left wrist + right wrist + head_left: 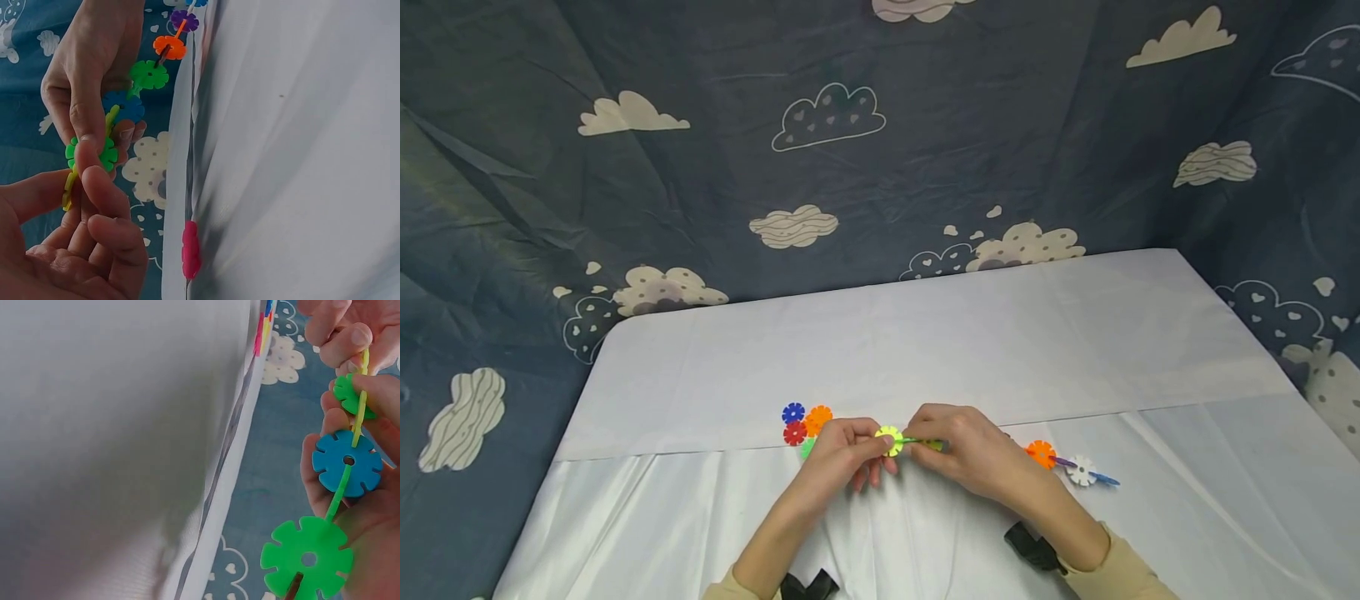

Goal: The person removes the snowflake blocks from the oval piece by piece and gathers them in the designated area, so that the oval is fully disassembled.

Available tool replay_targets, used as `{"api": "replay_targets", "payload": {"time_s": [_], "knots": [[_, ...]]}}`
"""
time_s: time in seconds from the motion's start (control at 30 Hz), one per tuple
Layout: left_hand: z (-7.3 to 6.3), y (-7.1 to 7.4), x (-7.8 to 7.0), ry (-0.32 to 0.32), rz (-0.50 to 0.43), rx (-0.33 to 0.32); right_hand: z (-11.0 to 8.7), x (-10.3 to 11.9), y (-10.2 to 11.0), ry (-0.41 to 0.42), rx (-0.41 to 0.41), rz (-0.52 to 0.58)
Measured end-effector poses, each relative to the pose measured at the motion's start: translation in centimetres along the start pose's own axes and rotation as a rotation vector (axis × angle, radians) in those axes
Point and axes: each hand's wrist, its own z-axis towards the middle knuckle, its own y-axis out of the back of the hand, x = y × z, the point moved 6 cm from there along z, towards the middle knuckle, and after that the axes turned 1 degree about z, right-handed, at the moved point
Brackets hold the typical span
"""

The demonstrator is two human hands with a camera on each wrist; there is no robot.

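Observation:
Near the middle of the table, my left hand pinches a yellow snowflake disc between thumb and fingers. My right hand pinches a green snowflake disc, which is joined to the yellow one. Both belong to a chain of slotted plastic discs. In the right wrist view the chain runs past another yellow disc to a blue disc and a larger-looking green disc. Beyond my right hand it continues with an orange disc and a white disc. Fingers partly cover the joined slots.
Left of my hands lies a group of loose discs, including a blue one, an orange one and a red one. A white cloth covers the table. Behind it hangs a dark cloud-patterned curtain.

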Motion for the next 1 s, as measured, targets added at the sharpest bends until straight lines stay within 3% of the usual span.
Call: {"api": "replay_targets", "payload": {"time_s": [1.0], "knots": [[0.09,0.28,0.17,0.0,-0.04,-0.064,0.09,0.72,0.08,0.076,-0.113,-0.074]]}}
